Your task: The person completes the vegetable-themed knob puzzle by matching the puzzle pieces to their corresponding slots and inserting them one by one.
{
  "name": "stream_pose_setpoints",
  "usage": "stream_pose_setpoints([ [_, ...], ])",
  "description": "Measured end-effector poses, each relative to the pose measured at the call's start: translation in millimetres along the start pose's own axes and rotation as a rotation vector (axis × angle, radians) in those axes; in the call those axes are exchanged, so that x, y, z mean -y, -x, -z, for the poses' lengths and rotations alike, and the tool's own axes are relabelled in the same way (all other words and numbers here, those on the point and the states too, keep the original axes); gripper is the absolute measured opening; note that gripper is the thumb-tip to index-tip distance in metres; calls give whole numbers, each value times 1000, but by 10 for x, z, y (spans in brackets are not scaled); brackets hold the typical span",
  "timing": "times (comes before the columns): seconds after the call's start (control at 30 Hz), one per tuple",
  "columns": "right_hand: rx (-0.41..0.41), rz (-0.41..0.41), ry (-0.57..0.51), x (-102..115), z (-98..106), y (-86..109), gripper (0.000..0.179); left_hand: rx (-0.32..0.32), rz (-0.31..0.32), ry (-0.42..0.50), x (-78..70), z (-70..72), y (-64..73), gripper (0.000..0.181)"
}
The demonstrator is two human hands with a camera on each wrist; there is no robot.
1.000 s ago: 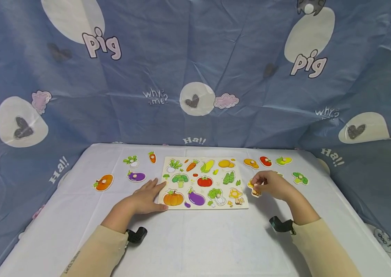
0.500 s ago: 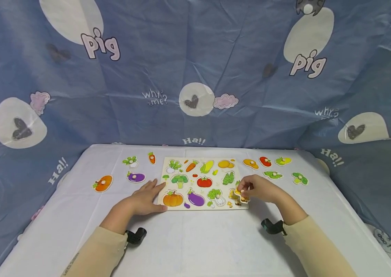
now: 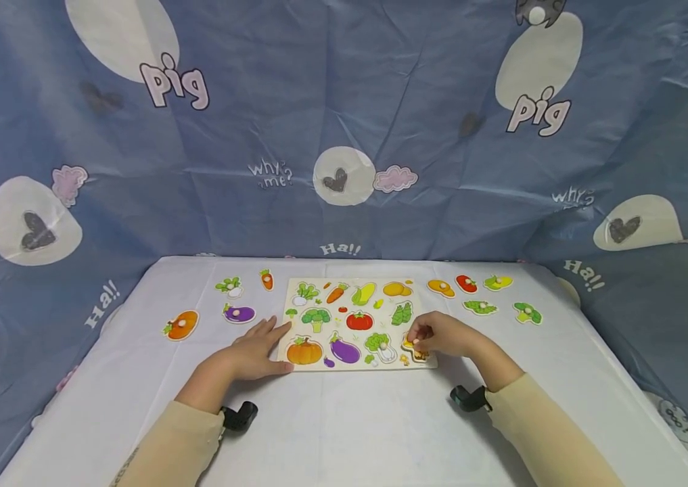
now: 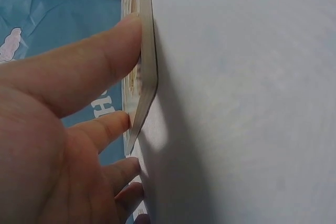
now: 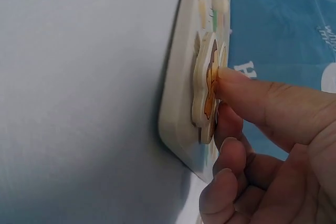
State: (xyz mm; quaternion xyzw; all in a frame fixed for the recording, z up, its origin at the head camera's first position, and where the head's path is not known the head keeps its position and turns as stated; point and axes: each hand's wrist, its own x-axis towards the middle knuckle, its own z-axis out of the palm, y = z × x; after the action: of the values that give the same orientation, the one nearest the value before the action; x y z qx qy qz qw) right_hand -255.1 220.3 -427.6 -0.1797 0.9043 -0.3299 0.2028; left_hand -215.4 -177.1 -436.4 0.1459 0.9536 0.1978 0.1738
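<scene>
A wooden vegetable puzzle board [image 3: 383,327] lies flat on the white-covered table. My left hand [image 3: 255,353] rests at its left edge, fingers spread and thumb on the near corner; the left wrist view shows the thumb [image 4: 105,51] against the board's rim. Over the board's near right corner, my right hand [image 3: 448,335] pinches a mushroom puzzle piece [image 5: 201,87] between thumb and fingers. In the head view the piece covers much of the printed mushroom. From the side, the piece stands slightly proud of the board's face. A leafy cabbage piece [image 3: 385,348] with a knob sits in the board beside it.
Left of the board lie pumpkin [image 3: 181,325], eggplant [image 3: 239,313], radish [image 3: 229,287] and carrot [image 3: 267,279] pieces. To its right are potato [image 3: 441,289], tomato [image 3: 466,283], corn [image 3: 498,283], green leafy [image 3: 480,308] and broccoli [image 3: 528,313] pieces. Patterned blue cloth [image 3: 344,223] hangs behind.
My right hand has carried the mushroom piece leftward from the table beside the board onto the board's near right corner. The left hand has stayed on the left edge.
</scene>
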Motion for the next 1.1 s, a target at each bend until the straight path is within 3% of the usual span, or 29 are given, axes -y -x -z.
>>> stream_pose_setpoints([
  [0.57, -24, -89, 69, 35, -63, -58, 10, 9, 2, 5, -8, 14, 4, 89],
  [1.1, -57, -47, 95, 70, -31, 13, 10, 8, 16, 10, -9, 9, 20, 89],
])
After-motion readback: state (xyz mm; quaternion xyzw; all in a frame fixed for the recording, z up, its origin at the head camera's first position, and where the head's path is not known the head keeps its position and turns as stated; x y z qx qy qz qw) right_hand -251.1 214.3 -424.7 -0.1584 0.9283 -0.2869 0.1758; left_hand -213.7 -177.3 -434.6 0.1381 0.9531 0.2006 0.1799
